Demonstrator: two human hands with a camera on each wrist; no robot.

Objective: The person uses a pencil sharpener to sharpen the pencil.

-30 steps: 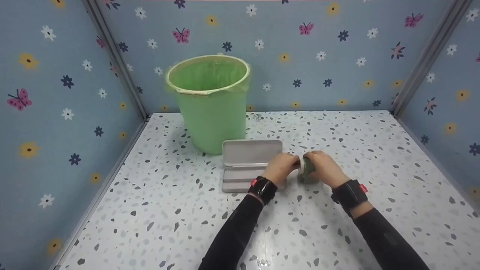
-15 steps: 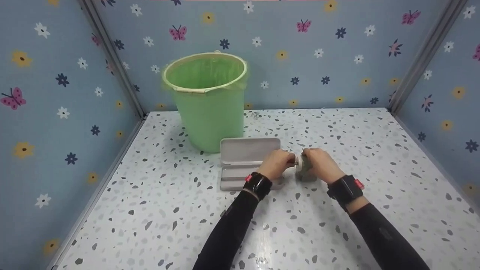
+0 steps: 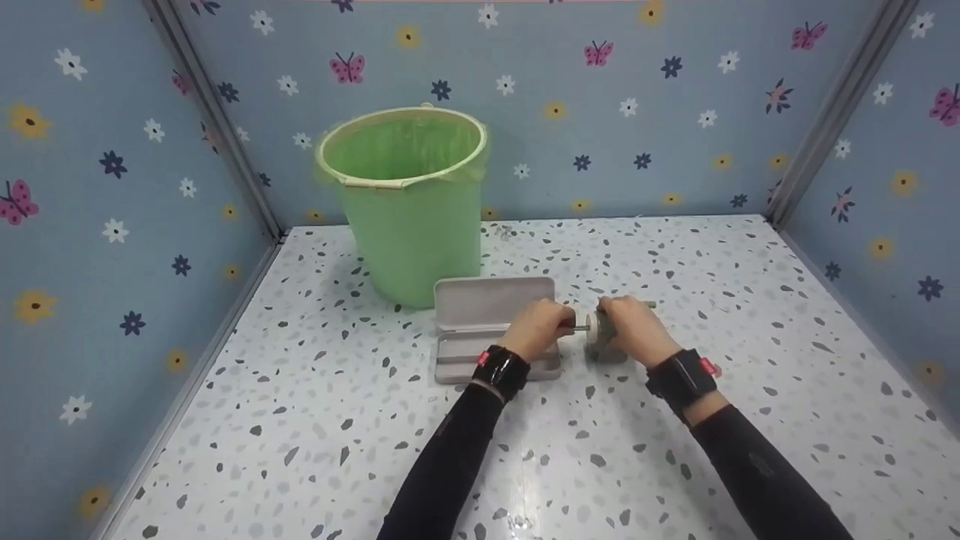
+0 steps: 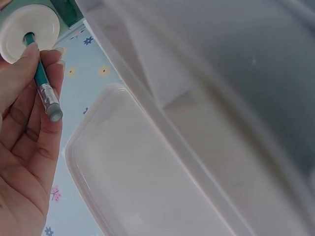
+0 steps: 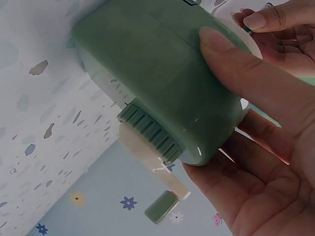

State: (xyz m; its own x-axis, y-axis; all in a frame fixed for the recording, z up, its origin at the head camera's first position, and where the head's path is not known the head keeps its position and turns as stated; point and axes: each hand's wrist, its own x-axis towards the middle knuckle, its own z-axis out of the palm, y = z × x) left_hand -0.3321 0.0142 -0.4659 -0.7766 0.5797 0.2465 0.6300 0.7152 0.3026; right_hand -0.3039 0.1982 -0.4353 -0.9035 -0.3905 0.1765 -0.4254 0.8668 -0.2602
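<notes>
A teal pencil [image 4: 42, 73] with a silver ferrule and grey eraser end points into the hole of a pencil sharpener's white round face [image 4: 45, 22]. My left hand [image 3: 538, 328] pinches this pencil between thumb and fingers, a short way from that face. My right hand [image 3: 634, 330] grips the green pencil sharpener [image 5: 147, 73] from above, thumb on one side and fingers on the other. A cream crank with a green knob [image 5: 161, 206] sticks out from the sharpener's far end, away from the pencil. The pencil's tip is hidden inside.
Under and beside my left forearm lies an open grey pencil case [image 3: 491, 300], lid tilted back. Behind it stands a green bin [image 3: 416, 240] with a liner. Flower-patterned walls [image 3: 540, 97] enclose the speckled table [image 3: 315, 420].
My left hand has drawn leftward from the sharpener, and more of the pencil shows between them. Part of the crank now shows beyond my right hand. The head view has shifted slightly.
</notes>
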